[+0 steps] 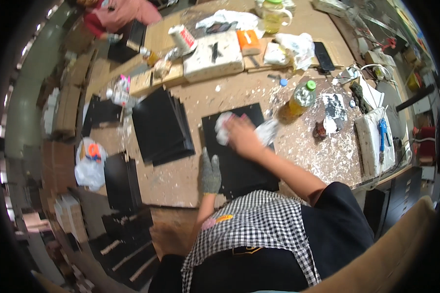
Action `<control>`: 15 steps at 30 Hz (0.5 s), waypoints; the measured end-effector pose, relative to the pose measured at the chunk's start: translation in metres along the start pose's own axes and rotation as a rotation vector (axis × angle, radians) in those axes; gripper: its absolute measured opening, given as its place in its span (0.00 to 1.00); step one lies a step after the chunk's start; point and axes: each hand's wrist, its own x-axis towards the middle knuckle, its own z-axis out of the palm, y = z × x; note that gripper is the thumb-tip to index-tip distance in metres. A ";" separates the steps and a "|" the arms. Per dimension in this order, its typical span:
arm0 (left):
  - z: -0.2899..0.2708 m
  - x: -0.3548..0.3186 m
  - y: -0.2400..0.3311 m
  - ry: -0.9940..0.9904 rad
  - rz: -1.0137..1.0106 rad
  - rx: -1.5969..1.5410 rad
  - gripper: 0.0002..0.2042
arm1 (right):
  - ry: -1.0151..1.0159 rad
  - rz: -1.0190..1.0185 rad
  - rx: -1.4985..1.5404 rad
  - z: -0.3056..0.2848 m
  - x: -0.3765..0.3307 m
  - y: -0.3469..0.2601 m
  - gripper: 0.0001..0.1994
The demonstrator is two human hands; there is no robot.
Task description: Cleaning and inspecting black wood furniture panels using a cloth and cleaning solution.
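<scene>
A black rectangular panel (249, 168) lies flat on the worktable right in front of me. My right hand (243, 136), bare, presses a bunched white cloth (223, 129) against the upper part of the panel, and more of the white cloth sticks out on the wrist's other side. My left hand (211, 176) wears a grey glove and lies along the panel's left edge with fingers stretched out. To the left of it rests a fanned stack of black panels (162, 126). Right of the panel stands a green-capped bottle (302, 100) with amber liquid.
The worktable (171, 183) is spattered with white paint. Along its far side are a white block (212, 57), an orange packet (248, 42), a phone (323, 56) and a jug (275, 18). A blue cutter (382, 134) lies at right. A person (122, 14) works at far left.
</scene>
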 end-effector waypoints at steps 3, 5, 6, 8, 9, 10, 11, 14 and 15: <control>-0.005 0.003 0.007 0.024 0.008 -0.025 0.31 | 0.198 0.282 -0.193 -0.004 0.015 0.065 0.26; -0.003 0.005 0.003 0.035 0.005 -0.038 0.31 | 0.221 0.293 -0.355 0.018 0.021 0.059 0.26; -0.001 0.006 0.003 0.041 0.021 -0.046 0.31 | 0.178 0.264 -0.335 0.031 0.027 0.050 0.27; -0.002 0.007 0.004 0.025 0.028 -0.074 0.30 | 0.116 0.187 -0.252 0.061 0.048 0.020 0.28; -0.003 0.006 0.004 0.007 0.041 -0.096 0.29 | 0.097 0.141 -0.190 0.074 0.060 -0.001 0.28; -0.003 0.005 0.001 -0.011 0.020 -0.090 0.28 | 0.029 0.067 -0.199 0.081 0.073 -0.024 0.27; -0.001 0.003 -0.006 -0.026 -0.005 -0.087 0.28 | -0.042 -0.012 -0.208 0.085 0.080 -0.041 0.26; 0.013 0.004 -0.022 -0.022 0.016 -0.066 0.27 | -0.002 -0.242 0.000 0.087 0.063 -0.036 0.25; 0.011 -0.001 -0.016 0.057 0.052 -0.151 0.28 | -0.025 -0.175 0.086 0.079 0.048 -0.023 0.24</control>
